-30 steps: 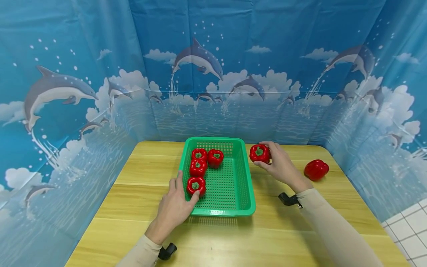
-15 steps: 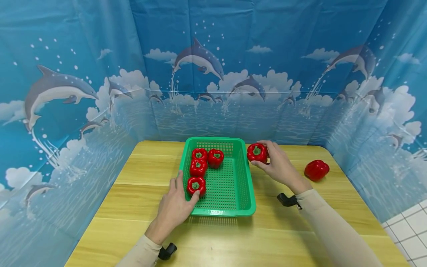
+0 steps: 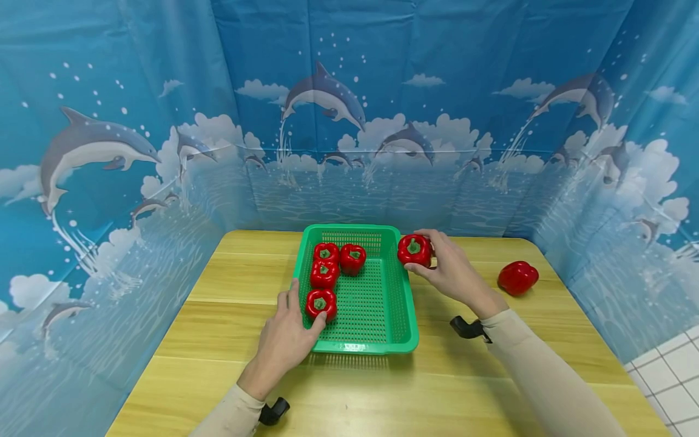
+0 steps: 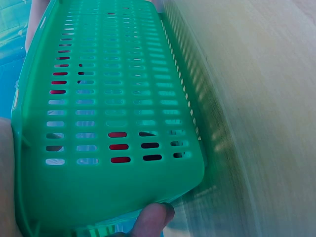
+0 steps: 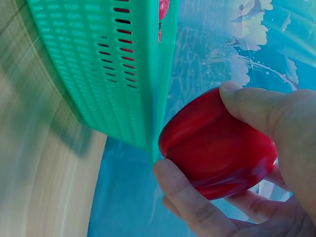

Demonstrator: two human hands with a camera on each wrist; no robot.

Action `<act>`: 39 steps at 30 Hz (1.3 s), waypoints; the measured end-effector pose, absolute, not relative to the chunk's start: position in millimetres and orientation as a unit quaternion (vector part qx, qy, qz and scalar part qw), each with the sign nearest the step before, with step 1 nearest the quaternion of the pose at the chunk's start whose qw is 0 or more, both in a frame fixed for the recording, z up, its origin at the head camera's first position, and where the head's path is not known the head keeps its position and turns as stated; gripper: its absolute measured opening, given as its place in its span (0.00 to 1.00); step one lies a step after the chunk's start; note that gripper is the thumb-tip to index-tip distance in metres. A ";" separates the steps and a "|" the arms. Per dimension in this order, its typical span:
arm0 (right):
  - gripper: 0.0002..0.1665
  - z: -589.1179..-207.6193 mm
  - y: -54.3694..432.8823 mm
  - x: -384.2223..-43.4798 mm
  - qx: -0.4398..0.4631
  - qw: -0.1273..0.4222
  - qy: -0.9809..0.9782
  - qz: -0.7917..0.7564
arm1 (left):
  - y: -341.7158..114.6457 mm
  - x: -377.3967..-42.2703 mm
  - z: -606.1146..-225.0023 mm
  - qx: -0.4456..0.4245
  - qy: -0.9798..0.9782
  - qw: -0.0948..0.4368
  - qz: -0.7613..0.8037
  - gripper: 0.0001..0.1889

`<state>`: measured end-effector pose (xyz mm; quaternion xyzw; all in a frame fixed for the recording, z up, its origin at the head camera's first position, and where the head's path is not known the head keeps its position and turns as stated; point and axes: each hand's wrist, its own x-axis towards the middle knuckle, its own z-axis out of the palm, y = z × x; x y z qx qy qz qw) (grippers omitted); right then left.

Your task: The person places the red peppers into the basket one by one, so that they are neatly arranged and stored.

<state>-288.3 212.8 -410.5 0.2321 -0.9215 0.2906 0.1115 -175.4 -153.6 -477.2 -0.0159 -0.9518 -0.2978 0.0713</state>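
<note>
My right hand (image 3: 457,273) holds a red bell pepper (image 3: 413,251) by its sides, stem up, over the right rim of a green plastic basket (image 3: 377,348). In the right wrist view, thumb and fingers curl round the glossy pepper (image 5: 217,143), beside the slotted basket wall (image 5: 98,54). My left hand (image 3: 286,337) grips the basket's left side near its front corner, the thumb close to a bell pepper (image 3: 321,304) inside. A fingertip (image 4: 152,217) touches the basket's outer edge in the left wrist view. More red bell peppers (image 3: 324,275) stand along the basket's left and back.
Another red bell pepper (image 3: 517,278) lies on its side at the table's right. The wooden table (image 3: 382,400) ends at a blue dolphin-print curtain (image 3: 338,188) behind and at both sides. White floor tiles (image 3: 674,364) show at the far right.
My right hand has carried its bell pepper leftward, from beside the basket to over its right rim. The left hand and the basket have stayed put.
</note>
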 end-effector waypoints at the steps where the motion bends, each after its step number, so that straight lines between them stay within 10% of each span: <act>1: 0.46 -410.1 211.9 -288.2 0.233 0.111 -0.922 0.289 | -153.6 -175.2 -477.4 -0.016 -0.952 0.072 -0.297 0.56; 39: 0.44 -389.5 168.9 -279.4 0.265 0.063 -0.916 0.295 | -154.1 -177.0 -477.4 -0.016 -0.953 0.067 -0.296 0.57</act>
